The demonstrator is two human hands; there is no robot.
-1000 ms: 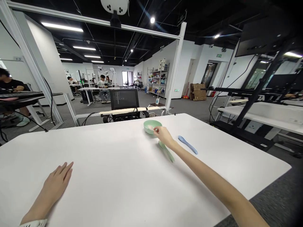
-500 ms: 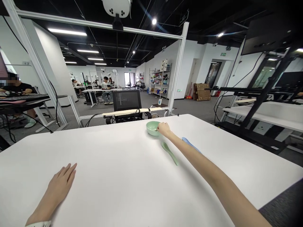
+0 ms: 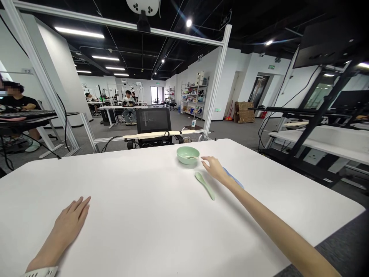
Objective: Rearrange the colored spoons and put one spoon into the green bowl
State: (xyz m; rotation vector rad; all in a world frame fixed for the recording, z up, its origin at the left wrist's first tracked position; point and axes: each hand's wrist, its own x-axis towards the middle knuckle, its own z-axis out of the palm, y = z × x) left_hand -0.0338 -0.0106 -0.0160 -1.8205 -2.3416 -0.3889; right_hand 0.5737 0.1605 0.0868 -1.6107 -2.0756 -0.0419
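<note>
R hand (image 3: pixel 213 168) empty, fingers (image 3: pixel 205 160) together, just beside green bowl (image 3: pixel 184 155) at far edge of surface (image 3: pixel 115 192); green spoon (image 3: pixel 204 185) nearby, blue spoon (image 3: pixel 234 177) partly under wrist; L hand (image 3: pixel 67 227) flat, empty, fingers slightly apart.

Left hand (image 3: pixel 67 225): slender, long-fingered, bare; left wrist (image 3: pixel 43 261) is wearing a white wristband (image 3: pixel 42 272), partly cut off by the view's lower edge; right hand (image 3: pixel 213 169): slender, bare; right forearm (image 3: pixel 268 219) is showing unsleeved.
</note>
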